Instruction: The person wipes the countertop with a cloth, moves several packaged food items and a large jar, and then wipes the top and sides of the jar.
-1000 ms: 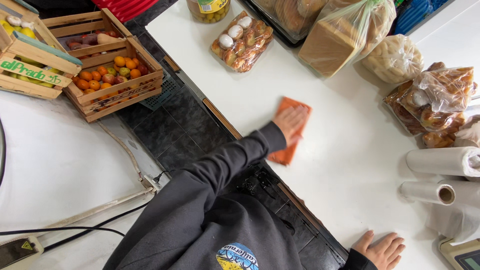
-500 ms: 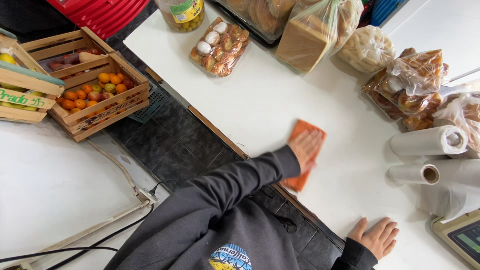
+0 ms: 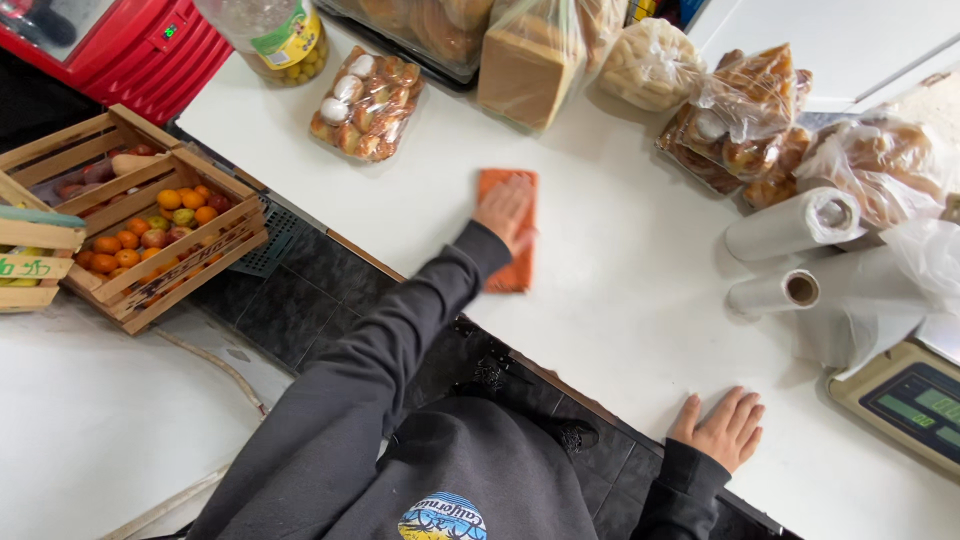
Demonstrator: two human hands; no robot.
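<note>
While the right hand (image 3: 722, 428) lies open and flat, holding nothing, on the white counter (image 3: 620, 300), the left hand (image 3: 506, 212) presses flat on an orange cloth (image 3: 510, 270) directly beneath its palm.

Bagged baked goods crowd the far edge of a white counter (image 3: 640, 330): a packet of small rolls (image 3: 365, 103), a wrapped sliced loaf (image 3: 530, 60), a bag of pale buns (image 3: 652, 62) and bags of glazed pastries (image 3: 745, 110). Right of the loaf lie two rolls of clear plastic bags (image 3: 795, 225), with a digital scale (image 3: 905, 400) nearer the counter's near edge. Off the counter's left end, wooden crates (image 3: 150, 235) hold oranges on dark tiles beside a red appliance (image 3: 140, 45).
</note>
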